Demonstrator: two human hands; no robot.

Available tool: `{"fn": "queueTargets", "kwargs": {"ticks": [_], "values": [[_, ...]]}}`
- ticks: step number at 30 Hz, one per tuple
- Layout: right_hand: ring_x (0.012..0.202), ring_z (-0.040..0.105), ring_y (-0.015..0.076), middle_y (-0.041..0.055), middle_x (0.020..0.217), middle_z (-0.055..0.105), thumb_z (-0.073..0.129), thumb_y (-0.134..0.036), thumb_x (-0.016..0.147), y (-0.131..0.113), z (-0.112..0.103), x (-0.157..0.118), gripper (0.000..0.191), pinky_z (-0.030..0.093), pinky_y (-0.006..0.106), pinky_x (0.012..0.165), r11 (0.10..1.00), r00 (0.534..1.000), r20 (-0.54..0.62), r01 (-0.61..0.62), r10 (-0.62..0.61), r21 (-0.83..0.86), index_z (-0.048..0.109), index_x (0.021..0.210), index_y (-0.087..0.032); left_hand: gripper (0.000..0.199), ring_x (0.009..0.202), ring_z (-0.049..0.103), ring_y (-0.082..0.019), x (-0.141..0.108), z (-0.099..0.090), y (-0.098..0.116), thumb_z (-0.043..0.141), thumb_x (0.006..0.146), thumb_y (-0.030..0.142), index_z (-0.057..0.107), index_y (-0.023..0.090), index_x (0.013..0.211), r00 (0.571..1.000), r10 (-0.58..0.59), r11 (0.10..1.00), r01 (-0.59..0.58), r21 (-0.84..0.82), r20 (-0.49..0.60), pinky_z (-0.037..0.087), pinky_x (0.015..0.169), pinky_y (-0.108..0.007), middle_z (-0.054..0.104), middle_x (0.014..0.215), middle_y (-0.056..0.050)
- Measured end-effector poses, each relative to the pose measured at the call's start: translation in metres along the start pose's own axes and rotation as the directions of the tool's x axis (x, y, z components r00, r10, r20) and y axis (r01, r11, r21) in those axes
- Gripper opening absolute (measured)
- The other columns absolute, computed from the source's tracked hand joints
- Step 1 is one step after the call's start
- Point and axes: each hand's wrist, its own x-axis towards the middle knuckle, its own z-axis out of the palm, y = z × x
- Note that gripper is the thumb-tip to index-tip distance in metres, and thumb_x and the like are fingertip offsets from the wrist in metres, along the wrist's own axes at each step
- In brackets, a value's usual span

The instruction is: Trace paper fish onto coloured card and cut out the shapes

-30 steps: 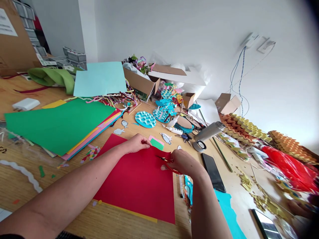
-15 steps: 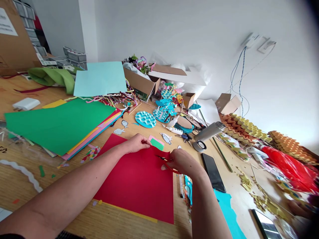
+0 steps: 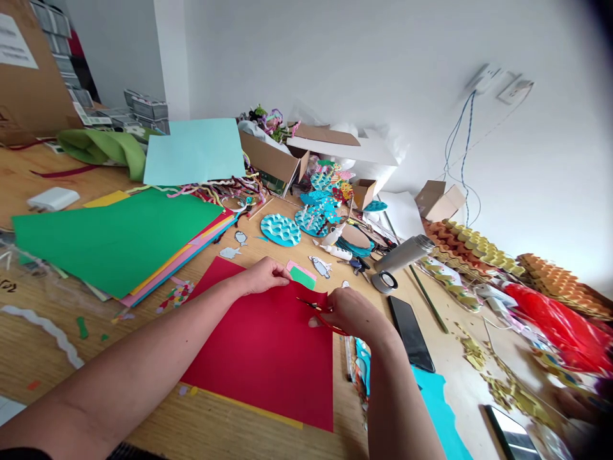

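A large red paper sheet [image 3: 268, 351] lies on the wooden table in front of me. My left hand [image 3: 262, 276] pinches the sheet's far edge, fingers closed on it. My right hand [image 3: 352, 313] grips red-handled scissors [image 3: 320, 311], whose blades point left into the sheet's far right edge. Just beyond my left hand lies a small green and pink paper piece [image 3: 301, 275]. A small paper fish cutout [image 3: 320, 266] rests a little farther right.
A stack of coloured sheets with green on top [image 3: 115, 239] lies at left, a light blue sheet [image 3: 194, 152] behind it. Blue wave discs [image 3: 280, 230], cardboard boxes [image 3: 272, 163], a steel flask [image 3: 402, 253], a black phone [image 3: 410, 331] and egg trays [image 3: 474, 246] crowd the right.
The scissor blades have moved slightly left along the red sheet's far edge. Both hands otherwise hold the same places.
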Motion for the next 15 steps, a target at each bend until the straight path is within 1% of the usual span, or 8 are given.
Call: {"fn": "queueTargets", "kwargs": {"ticks": [5,8,11,15], "values": [[0.057,0.052,0.0144,0.0041,0.063,0.06,0.063,-0.059,0.077,-0.0039,-0.0018,-0.0014,0.042,0.022,0.027,0.05,0.999,1.0,-0.003,-0.013,0.012,-0.05,0.065,0.064,-0.018,0.022,0.077,0.064,-0.021,-0.0004,-0.0002,0.0006,0.066,0.07,0.03,0.075,0.014,0.081,1.0,0.011,1.0,-0.011,-0.002,0.012,0.048,0.069,-0.028,0.075,0.083,-0.006],[0.06,0.055,0.0158,0.006,0.067,0.063,0.061,-0.058,0.079,-0.0056,-0.0026,-0.0018,0.042,0.023,0.027,0.051,0.998,1.0,0.003,-0.012,0.012,-0.067,0.067,0.068,-0.018,0.022,0.077,0.064,-0.021,-0.0007,0.0,0.0009,0.066,0.071,0.031,0.075,0.014,0.081,1.0,0.013,1.0,-0.013,-0.003,0.014,0.048,0.069,-0.028,0.075,0.082,-0.006],[0.06,0.055,0.0159,0.0062,0.066,0.063,0.06,-0.058,0.079,-0.006,-0.0022,-0.0017,0.042,0.023,0.027,0.05,0.998,1.0,-0.008,-0.009,0.009,-0.068,0.068,0.067,-0.018,0.022,0.077,0.064,-0.02,-0.0007,0.0002,0.0007,0.066,0.07,0.032,0.075,0.014,0.081,1.0,0.011,1.0,-0.011,-0.005,0.014,0.048,0.069,-0.028,0.075,0.082,-0.006],[0.055,0.051,0.0137,0.0044,0.062,0.06,0.059,-0.061,0.078,-0.0059,-0.0011,-0.0007,0.046,0.02,0.027,0.049,0.999,1.0,-0.022,-0.009,0.008,-0.053,0.066,0.064,-0.018,0.021,0.077,0.064,-0.021,-0.0001,0.0003,-0.0004,0.066,0.07,0.03,0.075,0.014,0.081,1.0,0.007,1.0,-0.007,-0.005,0.009,0.048,0.068,-0.028,0.075,0.082,-0.006]]}}
